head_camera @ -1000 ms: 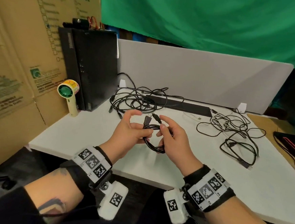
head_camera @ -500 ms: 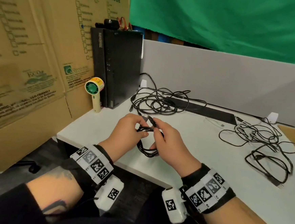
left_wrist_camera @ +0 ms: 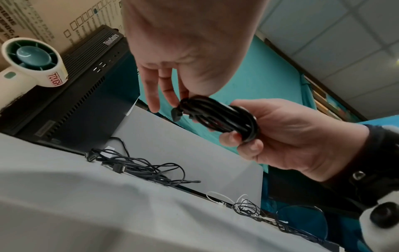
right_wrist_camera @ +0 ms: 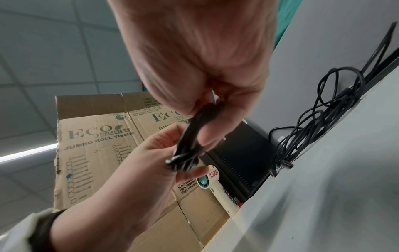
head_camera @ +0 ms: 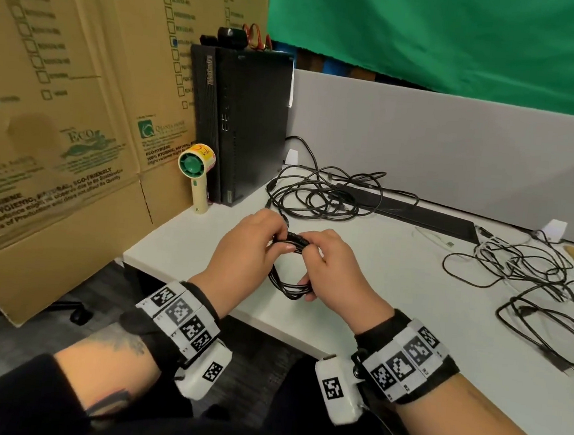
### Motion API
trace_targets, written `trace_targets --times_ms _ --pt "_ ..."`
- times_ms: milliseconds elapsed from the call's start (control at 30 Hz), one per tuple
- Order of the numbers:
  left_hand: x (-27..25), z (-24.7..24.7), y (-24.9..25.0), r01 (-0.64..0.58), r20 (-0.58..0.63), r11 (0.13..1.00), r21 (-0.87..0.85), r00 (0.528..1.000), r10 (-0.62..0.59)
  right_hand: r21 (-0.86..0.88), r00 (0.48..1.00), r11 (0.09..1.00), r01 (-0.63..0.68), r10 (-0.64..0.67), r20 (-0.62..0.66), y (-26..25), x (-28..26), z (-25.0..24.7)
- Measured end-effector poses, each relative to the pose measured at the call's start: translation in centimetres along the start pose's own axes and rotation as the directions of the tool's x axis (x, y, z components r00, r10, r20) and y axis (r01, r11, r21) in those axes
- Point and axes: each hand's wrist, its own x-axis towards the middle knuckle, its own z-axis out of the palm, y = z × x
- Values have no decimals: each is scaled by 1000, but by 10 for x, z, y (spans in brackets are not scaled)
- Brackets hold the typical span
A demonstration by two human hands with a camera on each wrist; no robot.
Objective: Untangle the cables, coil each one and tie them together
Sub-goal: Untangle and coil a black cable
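A black cable wound into a small coil (head_camera: pixel 288 288) hangs between my two hands above the white table (head_camera: pixel 390 328), near its front edge. My left hand (head_camera: pixel 278 242) pinches the top of the coil between thumb and fingers. My right hand (head_camera: pixel 312 253) grips the coil from the right, with its lower fingers curled round the loop. In the left wrist view the coil (left_wrist_camera: pixel 218 117) sits in the right hand (left_wrist_camera: pixel 280 136) while the left fingertips (left_wrist_camera: pixel 170 100) touch a plug end. In the right wrist view the coil (right_wrist_camera: pixel 190 141) is pinched edge-on between both hands.
A loose black cable tangle (head_camera: pixel 321 196) lies at the back of the table, and a black-and-white tangle (head_camera: pixel 531 281) on the right. A black computer tower (head_camera: pixel 245 121), a small handheld fan (head_camera: pixel 196 172) and cardboard boxes (head_camera: pixel 65 97) stand at the left. A grey divider (head_camera: pixel 439 143) closes the back.
The two plug ends that stuck up between my hands now lie folded along the top of the coil. Both hands kept hold. The head view swung left and closer.
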Motion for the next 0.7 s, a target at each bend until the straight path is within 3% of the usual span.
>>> trace_targets --times_ms 367,567,700 --pt "4 6 -3 75 -30 981 -182 996 -82 153 983 971 183 -178 -45 0 1 -6" --pt "8 10 -6 102 -23 971 -214 994 -110 326 986 933 154 -125 -107 5 4 -4" --pt "12 11 -5 175 1 897 -405 982 -191 334 990 936 113 -78 -117 9 3 -6"
